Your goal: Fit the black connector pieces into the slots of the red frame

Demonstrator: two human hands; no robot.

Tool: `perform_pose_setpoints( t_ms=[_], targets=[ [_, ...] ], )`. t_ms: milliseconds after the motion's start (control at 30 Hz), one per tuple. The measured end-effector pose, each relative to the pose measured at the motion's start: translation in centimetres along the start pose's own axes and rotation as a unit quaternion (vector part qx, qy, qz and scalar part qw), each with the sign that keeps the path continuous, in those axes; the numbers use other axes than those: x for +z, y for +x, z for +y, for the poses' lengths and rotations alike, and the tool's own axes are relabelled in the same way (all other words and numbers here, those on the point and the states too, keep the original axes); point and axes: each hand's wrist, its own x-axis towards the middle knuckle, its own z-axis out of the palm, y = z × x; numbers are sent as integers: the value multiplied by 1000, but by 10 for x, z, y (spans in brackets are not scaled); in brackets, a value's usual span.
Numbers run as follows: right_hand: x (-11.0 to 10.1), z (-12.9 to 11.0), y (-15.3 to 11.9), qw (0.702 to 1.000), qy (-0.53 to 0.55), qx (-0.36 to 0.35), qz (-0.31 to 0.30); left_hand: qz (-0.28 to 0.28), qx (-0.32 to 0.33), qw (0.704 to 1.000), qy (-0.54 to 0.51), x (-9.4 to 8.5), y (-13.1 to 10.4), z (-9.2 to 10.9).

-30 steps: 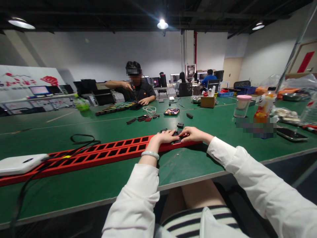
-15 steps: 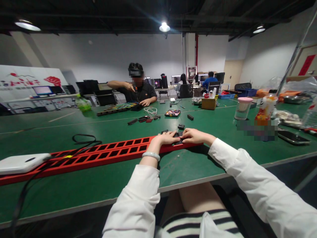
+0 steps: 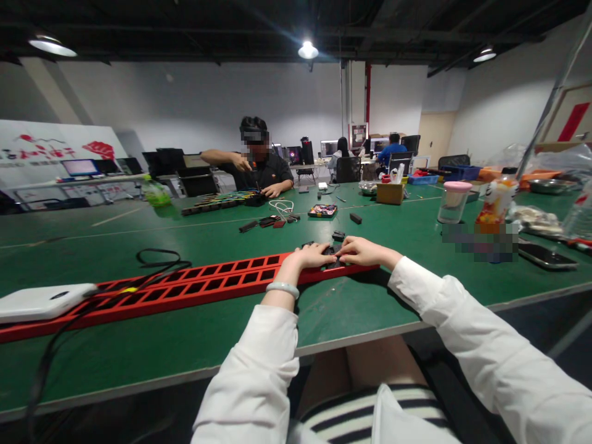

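A long red rack [image 3: 222, 275] with two rows of rectangular openings lies across the table. At its right end is a small black plastic part [image 3: 337, 259], largely covered by my fingers. My left hand [image 3: 311, 255] lies over the rack with its fingers stretched out flat, their tips touching the black part from the left. From the right, my right hand [image 3: 357, 251] holds the black part with curled fingers and thumb; its exact grip is partly hidden. Another black piece [image 3: 338, 236] sits just behind my hands.
A white box [image 3: 46, 302] with a black cable [image 3: 76, 320] rests on the rack's left end. Further back are a tray of small parts [image 3: 322, 211] and a co-worker [image 3: 259, 163] using a tool. A lidded cup [image 3: 451, 203], a bottle [image 3: 496, 200] and a phone [image 3: 548, 254] stand or lie at right.
My right hand's fingers have shifted very slightly on the black part. My left hand stays almost where it was, and the rack has not visibly moved.
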Motion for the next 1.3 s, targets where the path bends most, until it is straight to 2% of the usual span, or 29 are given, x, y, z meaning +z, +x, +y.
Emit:
perform_pose_setpoints(
  t_ms=[167, 267, 367, 500, 667, 733, 867, 1000, 1300],
  targets=[
    [-1, 10, 6, 989, -26, 82, 122, 40, 0, 999, -6, 2, 3, -3],
    [1, 18, 9, 978, -64, 137, 142, 60, 2, 998, -3, 5, 4, -3],
    [6, 25, 9, 976, -70, 179, 103, 78, 0, 997, 1, 7, 3, -3],
    [11, 32, 10, 978, -61, 191, 65, 90, -7, 996, -23, 9, 3, -5],
    [-1, 46, 28, 976, -87, 197, 35, 217, -109, 969, -36, 11, 6, -18],
    [-6, 54, 38, 977, -85, 193, 14, 236, -139, 961, -31, 11, 7, -25],
    [-8, 69, 57, 980, -70, 182, -27, 215, -161, 962, -38, 12, 7, -34],
    [1, 79, 72, 985, -49, 156, -52, 201, -164, 965, -45, 11, 7, -35],
    [15, 94, 97, 992, -36, 55, -107, 183, -82, 978, -56, 11, 5, -36]
  ],
)
